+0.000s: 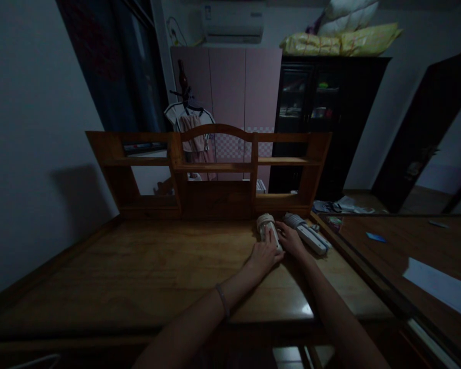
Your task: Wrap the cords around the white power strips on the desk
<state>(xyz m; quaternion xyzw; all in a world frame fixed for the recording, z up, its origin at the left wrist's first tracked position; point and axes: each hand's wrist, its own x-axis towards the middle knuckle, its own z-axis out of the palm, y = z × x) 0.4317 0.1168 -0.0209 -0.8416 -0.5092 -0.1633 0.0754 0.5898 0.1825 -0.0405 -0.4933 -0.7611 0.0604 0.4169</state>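
Both my hands rest at the back right of a wooden desk (146, 277). My left hand (264, 253) lies over a white cylindrical object (266, 224), like a torch, with its fingers curled on the body. My right hand (290, 239) touches the same white object from the right side, fingers bent around it. Just to the right lies a second white elongated device (309, 237), flat on the desk and untouched. A thin band sits on my left wrist.
A wooden shelf unit (211, 169) stands along the desk's back edge. A darker table (415, 256) with papers and a blue card adjoins on the right. Pink and dark wardrobes stand behind. The room is dim.
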